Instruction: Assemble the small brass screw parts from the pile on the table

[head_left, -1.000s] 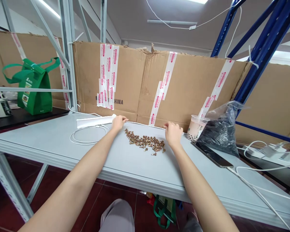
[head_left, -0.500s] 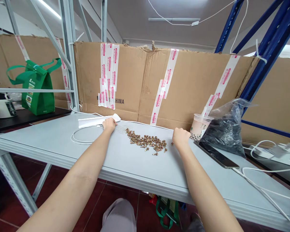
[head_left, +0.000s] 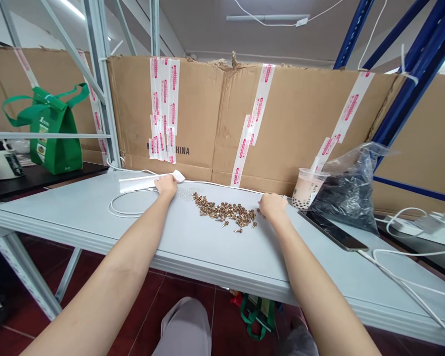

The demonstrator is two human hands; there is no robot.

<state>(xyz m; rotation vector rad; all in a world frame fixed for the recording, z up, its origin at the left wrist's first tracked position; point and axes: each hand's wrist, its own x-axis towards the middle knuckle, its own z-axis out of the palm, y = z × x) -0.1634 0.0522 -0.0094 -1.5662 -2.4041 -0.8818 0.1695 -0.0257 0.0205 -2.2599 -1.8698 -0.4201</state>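
Note:
A pile of several brass-coloured screws point(head_left: 224, 213) lies in a strip on the grey table point(head_left: 207, 247). My left hand point(head_left: 166, 187) rests at the strip's far left end, fingers curled on the edge of a small clear plastic bag point(head_left: 184, 194) lying flat beside it. My right hand point(head_left: 272, 205) sits knuckles up at the right end of the pile, touching the outermost screws. Its fingers are curled under, and what they hold is hidden.
A white cable loop point(head_left: 128, 205) and a folded white paper point(head_left: 141, 183) lie left of my left hand. A bubble-tea cup point(head_left: 307, 190), a black plastic bag point(head_left: 346, 195) and a phone point(head_left: 332, 231) on a cable are to the right. A taped cardboard wall point(head_left: 282, 133) stands behind.
My left hand slid left from the head of the screw strip to the clear bag. My right hand came down from the table's back edge to the pile's right end and curled.

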